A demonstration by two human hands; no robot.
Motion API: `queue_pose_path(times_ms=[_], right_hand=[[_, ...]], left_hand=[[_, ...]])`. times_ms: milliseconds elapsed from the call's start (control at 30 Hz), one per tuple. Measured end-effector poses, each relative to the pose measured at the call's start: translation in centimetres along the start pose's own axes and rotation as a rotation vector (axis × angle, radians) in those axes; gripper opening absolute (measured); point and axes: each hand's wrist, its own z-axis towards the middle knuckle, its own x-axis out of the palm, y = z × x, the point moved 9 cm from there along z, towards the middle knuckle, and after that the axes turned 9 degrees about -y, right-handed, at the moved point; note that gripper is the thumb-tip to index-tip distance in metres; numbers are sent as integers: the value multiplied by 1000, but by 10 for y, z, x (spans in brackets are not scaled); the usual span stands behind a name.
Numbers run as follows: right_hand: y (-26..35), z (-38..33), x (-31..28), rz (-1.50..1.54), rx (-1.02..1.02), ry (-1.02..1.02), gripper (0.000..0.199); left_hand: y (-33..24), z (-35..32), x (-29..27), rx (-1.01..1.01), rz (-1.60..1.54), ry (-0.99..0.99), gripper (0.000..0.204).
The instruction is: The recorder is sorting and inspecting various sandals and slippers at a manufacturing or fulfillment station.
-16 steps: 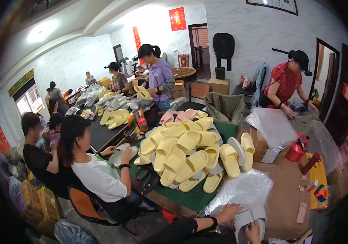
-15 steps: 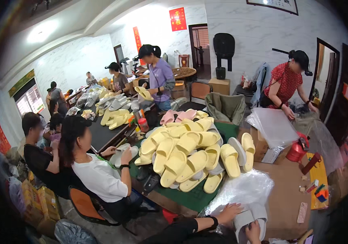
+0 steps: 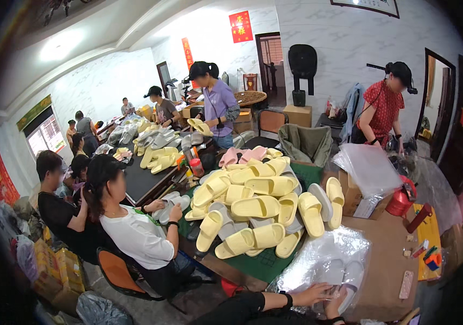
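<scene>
A pair of grey slippers (image 3: 351,271) lies at the near edge of the table, largely covered by a shiny clear plastic bag (image 3: 312,260). My left hand (image 3: 311,294) reaches in from the left, its fingers bent over the bag's near edge beside the slippers. My right hand (image 3: 335,304) grips the slippers at their near end; its fingertips are partly hidden by glare and plastic. Just beyond the bag rises a heap of yellow slippers (image 3: 256,207), with grey and pink ones mixed in.
At the left, a co-worker in a white top (image 3: 134,235) handles grey slippers. A cardboard box (image 3: 364,203) carries stacked clear bags (image 3: 367,168). Right of my hands lie a pink phone (image 3: 406,284) and a yellow board (image 3: 426,233). A red canister (image 3: 403,197) stands farther back.
The grey slippers have moved away from me and under the plastic, with my right hand following. My left hand has drawn to the bag's near edge. Several yellow slippers have shifted down the heap.
</scene>
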Motion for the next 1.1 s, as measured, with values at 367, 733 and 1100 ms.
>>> queue_pose_path(times_ms=[367,733,1100], right_hand=[[3,22,31,-103,275,36,39],[30,48,-8,-86,575,-20,38],[22,10,29,-49,141,57,49]], left_hand=[[62,-39,-21,-776,-72,-126,77],[94,-56,20,-748,-514,-48,84],[158,-109,44,-934,-338,-271,52]])
